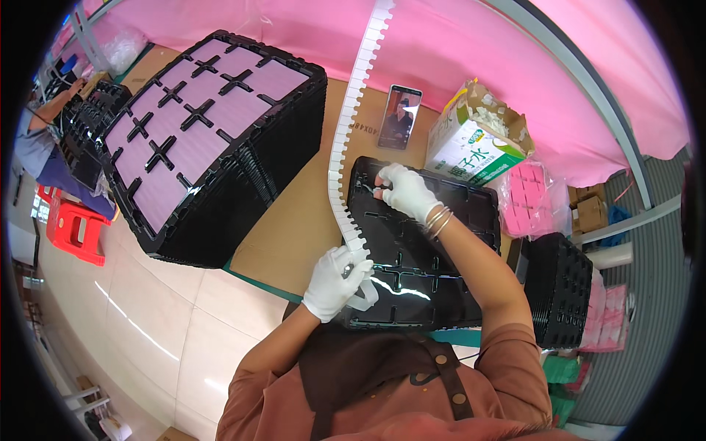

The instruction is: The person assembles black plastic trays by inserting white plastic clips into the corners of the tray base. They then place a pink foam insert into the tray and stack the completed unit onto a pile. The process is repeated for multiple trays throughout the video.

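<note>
A black plastic tray point(460, 272) with raised ribs lies in front of me on the bench. My left hand point(332, 285), in a white glove, is closed on the lower part of a long white strip point(343, 140) with notched edges. From there the strip runs up along the tray's left edge and past the top of the view; a loose white loop point(362, 295) hangs by my fingers. My right hand point(409, 194), gloved with bare fingertips, pinches at the tray's far left corner. Whatever sits between those fingertips is too small to make out.
Left stands a tall stack of black trays point(254, 165) topped with pink sheet. A phone point(399, 117) and a carton point(471, 147) of small white pieces are behind the tray. Right are a bagged pink tray point(528, 197) and more black trays point(555, 294). A red stool point(76, 229) stands near another person point(40, 140).
</note>
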The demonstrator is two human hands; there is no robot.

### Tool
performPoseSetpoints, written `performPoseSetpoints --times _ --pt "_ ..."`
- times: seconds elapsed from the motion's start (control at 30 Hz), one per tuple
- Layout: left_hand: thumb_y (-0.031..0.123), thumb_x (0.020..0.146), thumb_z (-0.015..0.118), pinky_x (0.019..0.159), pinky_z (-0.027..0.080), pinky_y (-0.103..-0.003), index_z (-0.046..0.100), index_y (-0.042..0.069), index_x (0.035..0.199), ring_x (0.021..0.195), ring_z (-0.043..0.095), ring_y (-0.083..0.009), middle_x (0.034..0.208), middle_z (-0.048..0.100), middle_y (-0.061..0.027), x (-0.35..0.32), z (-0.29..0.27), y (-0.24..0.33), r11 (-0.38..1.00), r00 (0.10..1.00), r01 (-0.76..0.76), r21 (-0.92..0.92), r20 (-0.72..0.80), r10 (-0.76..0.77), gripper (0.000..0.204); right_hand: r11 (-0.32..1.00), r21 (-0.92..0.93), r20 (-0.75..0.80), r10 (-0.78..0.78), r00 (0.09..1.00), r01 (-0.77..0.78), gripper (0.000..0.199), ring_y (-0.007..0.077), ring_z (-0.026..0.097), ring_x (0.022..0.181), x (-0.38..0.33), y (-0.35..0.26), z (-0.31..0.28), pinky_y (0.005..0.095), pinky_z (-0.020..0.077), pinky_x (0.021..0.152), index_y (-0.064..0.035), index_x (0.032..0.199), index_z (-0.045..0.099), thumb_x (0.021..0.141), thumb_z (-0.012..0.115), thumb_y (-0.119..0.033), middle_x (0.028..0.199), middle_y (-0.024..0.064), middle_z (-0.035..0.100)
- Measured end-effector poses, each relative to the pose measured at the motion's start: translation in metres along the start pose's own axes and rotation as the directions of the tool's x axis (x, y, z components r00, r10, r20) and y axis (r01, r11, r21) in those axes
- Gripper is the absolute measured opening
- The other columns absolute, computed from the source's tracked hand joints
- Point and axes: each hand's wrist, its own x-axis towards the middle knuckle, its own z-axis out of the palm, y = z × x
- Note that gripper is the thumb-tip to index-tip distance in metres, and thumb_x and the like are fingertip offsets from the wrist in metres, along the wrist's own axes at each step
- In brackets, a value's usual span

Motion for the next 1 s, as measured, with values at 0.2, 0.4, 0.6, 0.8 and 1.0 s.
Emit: performPoseSetpoints --times 0.2,0.4,0.6,0.8,1.0 --pt "0.022 0.087 0.068 0.073 0.049 -0.041 0.071 0.006 0.098 0.081 0.06 -0.0291 0.093 0.068 -0.009 -0.001 -0.001 -0.001 0.999 0.999 -0.042 0.01 -0.028 0.042 0.02 1.0 -0.008 -0.107 -0.029 0.994 0.028 0.008 0.0303 0.067 0.088 0.001 0.003 0.012 0.0383 0.0521 0.081 -0.0076 0.084 0.07 0.078 0.072 -0.005 0.09 0.0123 0.067" --pt "0.021 0.087 0.068 0.073 0.049 -0.04 0.07 0.005 0.097 0.079 0.06 -0.0286 0.091 0.068 -0.0094 0.0 -0.001 -0.002 0.998 0.998 -0.063 -0.031 -0.034 0.062 0.019 0.983 0.055 -0.09 -0.168 0.982 0.173 0.012 0.028 0.064 0.084 0.002 0.021 0.015 0.0368 0.0496 0.076 -0.0062 0.08 0.065 0.075 0.074 0.001 0.085 0.01 0.064" --pt "0.019 0.087 0.068 0.074 0.049 -0.04 0.07 0.003 0.098 0.079 0.061 -0.0291 0.092 0.069 -0.0104 0.001 -0.002 -0.001 0.998 0.999 -0.049 -0.049 -0.011 0.049 0.02 0.954 0.241 -0.043 -0.17 0.985 0.175 0.01 0.0202 0.063 0.08 -0.001 0.033 0.012 0.0332 0.0493 0.076 -0.0035 0.084 0.062 0.081 0.067 0.004 0.082 0.0074 0.062" --pt "0.015 0.088 0.067 0.075 0.051 -0.038 0.069 -0.001 0.095 0.081 0.064 -0.0279 0.091 0.068 -0.0131 0.001 -0.004 0.001 0.997 1.0 -0.026 -0.069 -0.012 0.025 0.017 0.992 0.026 -0.558 -0.09 0.825 0.126 0.018 0.0301 0.067 0.082 -0.003 0.026 -0.07 0.038 0.0525 0.078 -0.0032 0.093 0.064 0.082 0.054 0.006 0.084 0.0132 0.067" --pt "0.014 0.092 0.065 0.081 0.053 -0.036 0.068 -0.002 0.106 0.088 0.068 -0.0258 0.097 0.07 -0.0151 0.001 -0.005 -0.012 0.946 0.985 0.175 -0.274 0.045 -0.169 0.021 0.95 -0.156 -0.727 0.075 0.683 -0.269 0.022 0.0325 0.068 0.092 0.012 0.113 -0.176 0.0394 0.0537 0.083 -0.0049 0.1 0.071 0.083 0.057 -0.002 0.105 0.0157 0.071"
